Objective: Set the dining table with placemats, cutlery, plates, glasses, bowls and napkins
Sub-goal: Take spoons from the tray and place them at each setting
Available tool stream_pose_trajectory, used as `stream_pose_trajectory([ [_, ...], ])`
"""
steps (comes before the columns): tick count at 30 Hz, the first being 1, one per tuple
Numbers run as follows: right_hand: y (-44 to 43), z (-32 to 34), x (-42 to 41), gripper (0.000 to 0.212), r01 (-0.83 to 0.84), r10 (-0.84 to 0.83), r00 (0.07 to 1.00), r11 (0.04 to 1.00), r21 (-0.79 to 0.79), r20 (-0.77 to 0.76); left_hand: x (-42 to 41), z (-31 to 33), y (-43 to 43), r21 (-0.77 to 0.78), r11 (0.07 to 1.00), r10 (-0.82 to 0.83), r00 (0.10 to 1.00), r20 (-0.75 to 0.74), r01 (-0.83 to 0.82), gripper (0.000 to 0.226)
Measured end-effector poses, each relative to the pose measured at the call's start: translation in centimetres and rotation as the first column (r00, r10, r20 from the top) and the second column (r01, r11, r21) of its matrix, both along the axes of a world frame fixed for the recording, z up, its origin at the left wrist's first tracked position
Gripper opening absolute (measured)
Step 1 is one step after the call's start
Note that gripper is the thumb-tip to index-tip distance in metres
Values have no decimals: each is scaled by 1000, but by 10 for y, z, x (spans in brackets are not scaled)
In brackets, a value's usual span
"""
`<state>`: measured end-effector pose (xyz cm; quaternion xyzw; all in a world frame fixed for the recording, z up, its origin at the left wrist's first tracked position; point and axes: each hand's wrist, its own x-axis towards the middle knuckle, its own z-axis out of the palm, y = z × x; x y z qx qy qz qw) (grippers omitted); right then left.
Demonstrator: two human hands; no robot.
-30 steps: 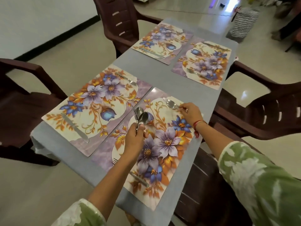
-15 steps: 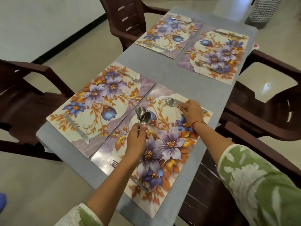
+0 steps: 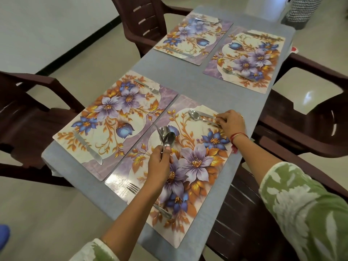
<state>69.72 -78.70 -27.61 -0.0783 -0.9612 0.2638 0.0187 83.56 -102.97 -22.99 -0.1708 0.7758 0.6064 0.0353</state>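
Head: left hand (image 3: 159, 166) grips shiny metal spoons (image 3: 167, 137); right hand (image 3: 230, 123) pinches lone spoon (image 3: 194, 115).

The left hand (image 3: 160, 164), at frame centre, is curled round a bunch of spoons (image 3: 167, 137), thumb up along the handles, its bare forearm running to the lower left. The right hand (image 3: 230, 123), centre right, lies knuckles-up, fingertips pinching a single spoon (image 3: 195, 115) by its handle. A red thread (image 3: 238, 136) circles its wrist.

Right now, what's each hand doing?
Left hand: holding a bunch of spoons.
Right hand: pinching a single spoon by its handle, on the placemat.
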Motion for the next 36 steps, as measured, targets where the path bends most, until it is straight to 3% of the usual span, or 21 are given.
stream_pose_trajectory([
  [16,-10,-8,-1,23,50,-51,998,998,-35,-29,-2,-3,6,-44,999,-7,1000,-14,7,26],
  [20,-16,9,14,26,43,-97,973,967,-251,-210,3,2,15,0,999,51,997,-50,-51,27],
  [22,-30,23,34,21,55,-192,952,873,-484,-238,10,7,23,60,992,117,992,-54,-114,29],
  [25,-61,48,84,13,93,-148,989,575,-813,8,22,18,35,61,988,147,983,-106,-142,29],
  [27,-78,62,123,18,148,37,983,406,-902,178,35,24,46,47,990,141,979,-144,-135,25],
  [30,-94,73,175,13,93,151,981,194,-976,124,61,32,62,24,995,101,980,-173,-98,22],
  [33,-90,84,217,7,103,7,994,203,-974,106,100,44,74,34,996,88,980,-179,-83,25],
  [36,-86,99,260,10,94,-62,995,312,-945,79,142,56,83,50,996,83,980,-183,-75,26],
])
